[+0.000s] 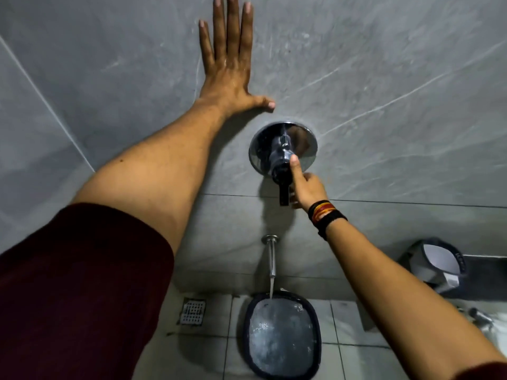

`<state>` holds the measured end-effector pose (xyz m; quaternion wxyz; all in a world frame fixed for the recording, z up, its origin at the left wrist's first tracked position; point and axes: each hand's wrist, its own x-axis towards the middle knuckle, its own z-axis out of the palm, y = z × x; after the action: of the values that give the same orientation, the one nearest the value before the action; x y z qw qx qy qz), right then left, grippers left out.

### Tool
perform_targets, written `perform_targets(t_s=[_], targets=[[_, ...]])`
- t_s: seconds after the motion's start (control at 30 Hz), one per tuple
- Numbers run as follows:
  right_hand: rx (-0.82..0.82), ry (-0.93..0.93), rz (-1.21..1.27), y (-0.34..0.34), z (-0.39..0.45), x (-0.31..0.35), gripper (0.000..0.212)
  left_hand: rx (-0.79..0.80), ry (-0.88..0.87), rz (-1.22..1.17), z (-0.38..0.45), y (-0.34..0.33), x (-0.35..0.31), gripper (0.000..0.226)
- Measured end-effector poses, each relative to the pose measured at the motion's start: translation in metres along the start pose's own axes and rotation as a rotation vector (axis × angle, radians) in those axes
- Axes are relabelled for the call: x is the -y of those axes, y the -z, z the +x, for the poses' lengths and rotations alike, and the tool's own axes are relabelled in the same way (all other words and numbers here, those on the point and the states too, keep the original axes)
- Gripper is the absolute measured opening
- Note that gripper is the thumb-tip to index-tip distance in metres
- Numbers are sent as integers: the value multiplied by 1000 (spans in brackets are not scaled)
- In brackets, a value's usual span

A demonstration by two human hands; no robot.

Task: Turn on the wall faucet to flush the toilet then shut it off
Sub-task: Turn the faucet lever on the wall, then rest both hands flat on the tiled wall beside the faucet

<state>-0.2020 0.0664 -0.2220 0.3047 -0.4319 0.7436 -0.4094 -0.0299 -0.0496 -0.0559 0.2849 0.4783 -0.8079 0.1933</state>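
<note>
No writing or brand mark can be read on any fitting here.

The right hand (307, 189) has its grip clamped on the wall faucet (282, 157): the thumb lies along the right side of the valve body, and the curled fingers close around the dark lever handle (284, 192), partly hidden behind it. The faucet stands out from a round chrome plate (260, 149) on the grey marble-look tiled wall (397, 78). Its body points out from the wall toward the camera, and the lever's long axis runs straight down from the body, just left of the right palm. A banded wristband (323, 213) of black, red and yellow sits on the right wrist.

Up and to the left of that grip, the left hand (230, 67) lies flat against the wall, fingers spread and pointing up, thumb stretched toward the chrome plate, holding nothing.

Well below the grip, a thin chrome spout (271, 256) juts from the wall and points down, with a stream of water (271, 289) falling from its tip into the squat toilet pan (282, 335) set in the floor. A square floor drain (193, 311) lies to the pan's left. Lower right of the grip stands a grey bin (436, 266).
</note>
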Motion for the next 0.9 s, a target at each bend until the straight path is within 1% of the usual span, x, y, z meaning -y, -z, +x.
perform_targets(t_s=[0.07,0.13,0.2,0.23,0.3,0.4,0.47,0.57,0.9], targets=[[-240,139,-105,8,3,4,78,11,9,7,0,-1,-1,164],[-430,396,-209,19,8,17,62,9,12,11,1,-2,-1,164],[-559,672,-320,32,17,41,47,6,9,10,1,-1,-1,164],[-614,772,-404,38,23,55,47,7,9,6,0,-1,-1,163],[-712,864,-584,51,34,86,59,12,9,-1,0,-1,-1,163],[-812,897,-724,69,45,126,67,13,8,2,0,0,-1,163],[-797,883,-790,75,55,136,71,7,8,8,0,0,-1,163],[-760,873,-874,75,65,134,76,-1,6,2,-1,1,-2,162],[-753,843,-876,71,70,131,75,-23,6,8,-1,0,-2,163]])
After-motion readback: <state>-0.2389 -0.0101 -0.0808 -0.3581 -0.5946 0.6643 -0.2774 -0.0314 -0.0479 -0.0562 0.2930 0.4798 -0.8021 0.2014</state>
